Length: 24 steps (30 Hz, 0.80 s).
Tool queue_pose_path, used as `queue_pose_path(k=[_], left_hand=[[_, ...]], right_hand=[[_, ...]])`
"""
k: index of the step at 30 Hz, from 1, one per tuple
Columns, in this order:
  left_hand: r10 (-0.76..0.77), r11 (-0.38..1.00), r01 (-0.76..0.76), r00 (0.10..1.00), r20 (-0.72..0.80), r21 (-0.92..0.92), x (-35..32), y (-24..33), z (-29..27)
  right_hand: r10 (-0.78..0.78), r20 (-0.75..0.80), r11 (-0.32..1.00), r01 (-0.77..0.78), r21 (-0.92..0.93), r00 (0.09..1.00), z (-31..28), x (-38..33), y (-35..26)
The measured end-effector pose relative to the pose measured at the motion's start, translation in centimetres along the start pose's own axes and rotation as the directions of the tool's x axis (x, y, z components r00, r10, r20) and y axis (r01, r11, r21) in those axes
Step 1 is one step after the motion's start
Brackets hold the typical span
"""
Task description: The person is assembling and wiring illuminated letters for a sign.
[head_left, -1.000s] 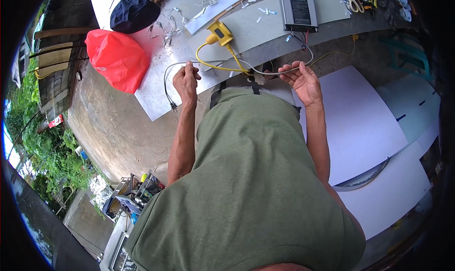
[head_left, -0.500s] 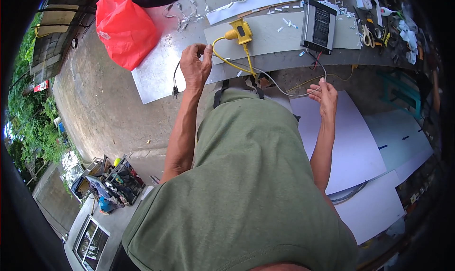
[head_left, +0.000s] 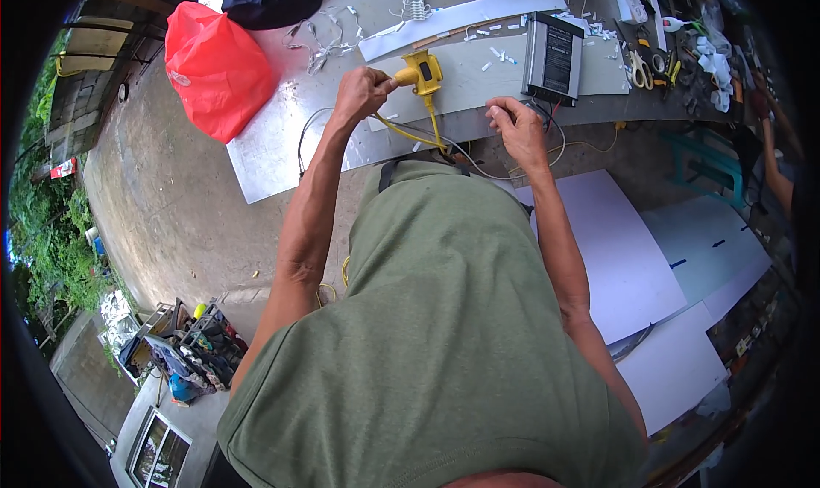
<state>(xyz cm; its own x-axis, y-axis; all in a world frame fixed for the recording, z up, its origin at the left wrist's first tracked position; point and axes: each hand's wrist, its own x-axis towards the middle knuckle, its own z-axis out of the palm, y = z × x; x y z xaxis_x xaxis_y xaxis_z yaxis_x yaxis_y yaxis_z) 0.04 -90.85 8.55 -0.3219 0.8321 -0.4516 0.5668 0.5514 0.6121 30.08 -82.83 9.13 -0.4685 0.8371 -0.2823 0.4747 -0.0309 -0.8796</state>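
My left hand (head_left: 362, 95) reaches over the near part of the metal table, its fingertips closed on the yellow plug (head_left: 405, 77) at the side of a yellow outlet box (head_left: 424, 71). A yellow cable (head_left: 410, 133) runs back from there to the table edge. My right hand (head_left: 518, 131) is to the right, fingers loosely bent and thumb apart, with nothing visible in it. Just beyond it stands a black and silver power supply box (head_left: 553, 59) with wires at its near end. A grey cord (head_left: 305, 131) loops beside my left forearm; its end is hidden.
A red plastic bag (head_left: 218, 74) and a dark cloth item (head_left: 272, 0) lie at the far left of the table (head_left: 256, 159). Scissors (head_left: 641, 70) and small tools lie right. White sheets (head_left: 606, 249) and a teal stool (head_left: 705, 162) are below the table edge.
My left hand has moved a little forward and right onto the yellow plug. My right hand has moved left and forward, away from the grey cord. The cord's black plug has gone from sight.
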Motion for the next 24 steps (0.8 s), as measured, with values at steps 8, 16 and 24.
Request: queue_pose_path(k=[8,16,24], left_hand=[[0.119,0.925,0.0,0.95,-0.288,0.381,-5.7,0.8,-0.7],[0.188,0.972,-0.027,0.688,-0.701,0.234,-13.3,0.1,0.0],[0.121,0.98,0.046,0.624,-0.772,0.191,-17.2,-0.4,1.2]], right_hand=[[0.07,0.116,0.997,-0.067,-0.035,0.991,1.5,7.1,0.4],[-0.138,0.505,0.986,0.164,-0.008,0.852,9.5,9.5,-1.8],[0.073,0.86,0.976,-0.213,0.042,0.505,18.0,11.4,-5.0]])
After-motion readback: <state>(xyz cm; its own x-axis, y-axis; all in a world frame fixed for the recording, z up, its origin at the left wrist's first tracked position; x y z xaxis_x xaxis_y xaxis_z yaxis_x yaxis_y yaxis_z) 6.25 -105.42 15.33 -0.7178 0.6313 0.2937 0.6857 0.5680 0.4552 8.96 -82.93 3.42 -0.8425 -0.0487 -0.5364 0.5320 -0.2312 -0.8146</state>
